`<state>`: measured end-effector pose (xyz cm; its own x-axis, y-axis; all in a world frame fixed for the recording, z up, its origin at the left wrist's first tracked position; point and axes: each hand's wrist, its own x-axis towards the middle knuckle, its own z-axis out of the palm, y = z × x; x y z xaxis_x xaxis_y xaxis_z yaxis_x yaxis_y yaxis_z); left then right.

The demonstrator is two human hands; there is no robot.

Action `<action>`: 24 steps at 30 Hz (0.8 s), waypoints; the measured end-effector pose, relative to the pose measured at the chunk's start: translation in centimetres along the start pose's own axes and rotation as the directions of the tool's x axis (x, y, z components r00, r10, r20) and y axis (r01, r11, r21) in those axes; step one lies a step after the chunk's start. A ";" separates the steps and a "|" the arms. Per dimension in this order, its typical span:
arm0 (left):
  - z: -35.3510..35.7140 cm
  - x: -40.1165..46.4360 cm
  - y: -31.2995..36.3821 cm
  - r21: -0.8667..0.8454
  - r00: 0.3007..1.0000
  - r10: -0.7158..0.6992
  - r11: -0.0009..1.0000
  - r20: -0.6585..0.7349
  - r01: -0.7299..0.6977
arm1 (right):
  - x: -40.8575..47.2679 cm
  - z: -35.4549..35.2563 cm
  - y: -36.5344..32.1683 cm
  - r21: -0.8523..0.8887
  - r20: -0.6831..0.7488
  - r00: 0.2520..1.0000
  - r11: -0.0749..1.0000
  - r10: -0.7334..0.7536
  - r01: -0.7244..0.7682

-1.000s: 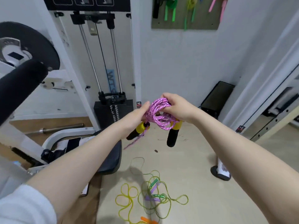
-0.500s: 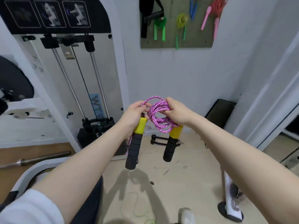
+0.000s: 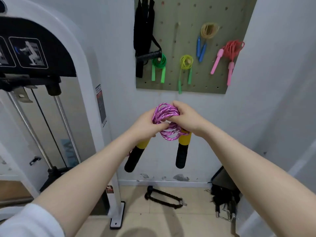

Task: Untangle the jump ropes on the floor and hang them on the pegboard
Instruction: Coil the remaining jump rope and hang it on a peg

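Note:
A coiled pink jump rope (image 3: 165,115) with yellow-and-black handles is held up in front of the wall, just below the pegboard (image 3: 184,23). My left hand (image 3: 145,125) grips the coil from the left and my right hand (image 3: 186,117) grips it from the right. Both handles (image 3: 182,151) hang down under my hands. On the pegboard hang a green rope (image 3: 159,63), a yellow-green rope (image 3: 186,63), a yellow rope with blue handles (image 3: 207,31) and a red rope with pink handles (image 3: 230,50). The ropes on the floor are out of view.
A white cable machine (image 3: 56,100) stands at the left, its base foot (image 3: 117,218) on the tiled floor. A black strap with handle (image 3: 145,31) hangs at the pegboard's left. A black attachment bar (image 3: 162,197) and a dark bag with straps (image 3: 224,189) lie by the wall.
My view has lifted from the floor towards the wall. The tangled ropes on the floor have dropped out of sight and the pegboard has come closer. Both hands still hold the pink coil.

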<state>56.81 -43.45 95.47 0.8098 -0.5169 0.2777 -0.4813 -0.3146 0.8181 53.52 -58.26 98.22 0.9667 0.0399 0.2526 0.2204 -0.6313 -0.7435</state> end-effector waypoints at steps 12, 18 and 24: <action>-4.7 19.1 -2.0 -0.453 0.997 0.056 0.889 -0.046 -0.071 | 16.0 -6.1 4.3 0.552 -0.122 0.988 0.821 -0.096 0.147; -7.3 27.4 -1.6 -0.525 0.988 0.155 0.839 -0.013 -0.139 | 23.5 -8.0 4.1 0.486 -0.313 0.947 0.845 -0.070 0.223; -7.5 35.1 0.6 -0.504 0.977 0.204 0.839 -0.058 -0.205 | 28.8 -12.5 4.5 -0.295 -0.484 0.749 0.890 -0.452 0.346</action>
<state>87.45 -55.80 109.52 0.7124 -0.5233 0.4676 -0.4007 0.2437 0.8832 80.74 -69.62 109.89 0.5621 -0.0594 0.8249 0.4926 -0.7772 -0.3916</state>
